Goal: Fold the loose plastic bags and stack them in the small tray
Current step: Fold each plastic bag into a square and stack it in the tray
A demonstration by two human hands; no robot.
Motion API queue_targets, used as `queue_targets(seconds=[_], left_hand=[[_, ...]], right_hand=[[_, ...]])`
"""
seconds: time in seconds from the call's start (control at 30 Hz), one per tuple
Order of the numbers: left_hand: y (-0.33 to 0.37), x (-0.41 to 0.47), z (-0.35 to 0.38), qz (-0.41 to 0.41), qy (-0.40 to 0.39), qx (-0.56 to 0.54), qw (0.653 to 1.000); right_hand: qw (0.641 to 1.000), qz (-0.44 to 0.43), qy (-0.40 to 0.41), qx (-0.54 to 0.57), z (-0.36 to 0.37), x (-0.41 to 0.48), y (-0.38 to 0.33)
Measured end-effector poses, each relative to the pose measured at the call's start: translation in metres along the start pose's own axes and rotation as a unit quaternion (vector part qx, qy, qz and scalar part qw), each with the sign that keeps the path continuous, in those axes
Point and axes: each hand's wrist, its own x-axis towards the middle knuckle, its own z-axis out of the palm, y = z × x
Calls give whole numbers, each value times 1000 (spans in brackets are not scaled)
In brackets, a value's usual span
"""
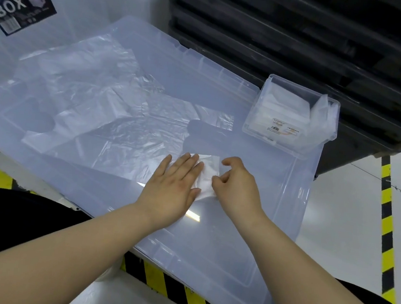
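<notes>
One large translucent plastic storage lid (234, 243) serves as the worktop. Crinkled clear loose plastic bags (96, 95) lie spread across its far left, waiting their turn; they overlap, so I can't count them. One small clear plastic tray (278, 135) sits at the lid's far right corner, within reach, already holding folded bags. One small white half-folded bag (206, 175) lies between two hands. The left hand (175, 184) presses it flat with straight fingers, and the right hand (236, 183) seems to pinch its edge for the next fold.
</notes>
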Motion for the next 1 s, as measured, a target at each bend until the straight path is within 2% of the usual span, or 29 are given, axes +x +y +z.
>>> queue_targets(seconds=[0.07,0.13,0.17,0.27,0.33,0.43,0.6,0.67,0.8,1.0], left_hand=[[-1,-1,4,8,-6,13,1000],[-2,-1,6,10,-11,16,1000],[-2,-1,8,10,-15,13,1000],[1,-1,4,9,-29,17,999],[0,0,1,12,-65,6,998],[-3,-4,4,25,-105,39,993],[-3,0,-2,7,-77,44,996],[-3,8,-7,-17,-75,9,997],[-3,28,-21,-55,4,-64,996],[0,42,-29,-117,-66,-62,989]], right_hand=[[996,-20,23,-87,1,-5,-1],[973,-106,108,-175,5,-6,2],[965,-147,120,-181,8,-5,4],[959,-201,-12,-198,16,-7,3],[951,-195,-64,-230,16,-6,8],[942,-171,-72,-279,16,-4,15],[944,-125,-60,-298,13,-9,17],[945,-108,-76,-300,10,-11,16],[947,-106,-82,-293,5,-15,16],[952,-114,-94,-268,-2,-22,18]])
